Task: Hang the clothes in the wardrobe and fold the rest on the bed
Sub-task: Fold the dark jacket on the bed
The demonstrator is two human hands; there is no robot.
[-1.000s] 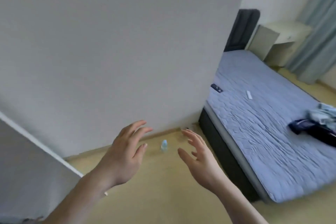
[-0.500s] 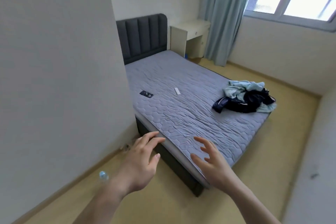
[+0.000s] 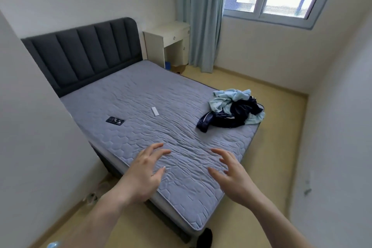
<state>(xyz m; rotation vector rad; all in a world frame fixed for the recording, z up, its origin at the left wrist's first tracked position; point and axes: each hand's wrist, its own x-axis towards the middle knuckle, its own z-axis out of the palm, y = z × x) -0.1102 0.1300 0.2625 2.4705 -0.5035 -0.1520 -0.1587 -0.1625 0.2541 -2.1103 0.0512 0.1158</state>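
Two bare hands reach forward over the near corner of the bed: the left hand and the right hand both have their fingers spread and loosely bent, holding nothing. One heap of clothes, pale blue and dark navy tangled together, lies on the mattress near its far right edge, well apart from both hands; how many garments it holds cannot be told. Two small items rest mid-mattress, a dark phone and a white remote. One bedside desk stands between the headboard and one curtain. A blue object at the bottom left is cut off.
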